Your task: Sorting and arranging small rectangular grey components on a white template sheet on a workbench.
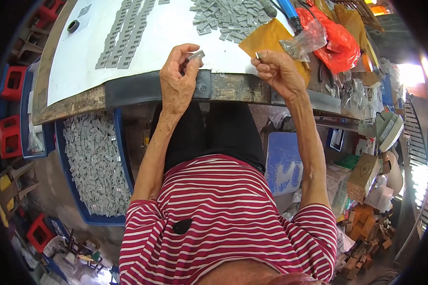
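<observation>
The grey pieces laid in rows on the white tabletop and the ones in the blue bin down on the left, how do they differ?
The grey pieces in rows lie flat, lined up end to end in neat columns on the white tabletop; the pieces in the blue bin are heaped loose, pointing every way. The rows hold few pieces; the blue bin holds far more. Both look like the same small grey rectangular parts.

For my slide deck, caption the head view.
Left hand holds a grey part, right hand pinches a small piece at the table.
</observation>
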The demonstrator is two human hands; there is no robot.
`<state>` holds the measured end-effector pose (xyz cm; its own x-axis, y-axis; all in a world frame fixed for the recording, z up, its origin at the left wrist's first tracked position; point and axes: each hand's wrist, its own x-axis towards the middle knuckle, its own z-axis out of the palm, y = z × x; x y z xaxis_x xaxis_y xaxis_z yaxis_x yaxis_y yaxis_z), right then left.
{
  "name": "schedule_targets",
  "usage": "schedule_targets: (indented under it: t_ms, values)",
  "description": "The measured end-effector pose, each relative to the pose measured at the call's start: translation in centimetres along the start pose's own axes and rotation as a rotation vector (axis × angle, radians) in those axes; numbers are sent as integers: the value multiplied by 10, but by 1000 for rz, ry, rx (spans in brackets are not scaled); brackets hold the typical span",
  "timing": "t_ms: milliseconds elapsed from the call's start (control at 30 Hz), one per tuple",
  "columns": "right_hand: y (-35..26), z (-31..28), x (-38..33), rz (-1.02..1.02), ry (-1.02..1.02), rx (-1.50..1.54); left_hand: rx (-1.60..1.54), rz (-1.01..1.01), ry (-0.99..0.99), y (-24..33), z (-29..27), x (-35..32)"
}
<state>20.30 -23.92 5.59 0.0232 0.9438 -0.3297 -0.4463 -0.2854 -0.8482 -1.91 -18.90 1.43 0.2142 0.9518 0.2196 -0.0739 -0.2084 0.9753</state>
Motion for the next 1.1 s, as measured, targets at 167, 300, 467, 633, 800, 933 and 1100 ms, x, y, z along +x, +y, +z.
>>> schedule_targets:
  t_ms: [167,300,467,633,800,933,1100]
  values:
    - [14,15,4,37,-91,57,-71,-22,-56,9,6,0]
    - [20,32,3,34,-100,-14,-25,-15,-110,11,12,3]
    - [24,41,3,-1,-129,-135,5,-34,-131,10,18,7]
    - [30,45,4,-73,-70,-440,46,-80,-203,12,20,4]
    - [30,44,4,-94,-50,-516,88,-6,-216,10,21,4]
    - [32,39,6,-107,-37,-501,86,-8,-234,7,24,6]
    - [34,45,6,-91,52,-326,-2,-13,-164,1,30,6]
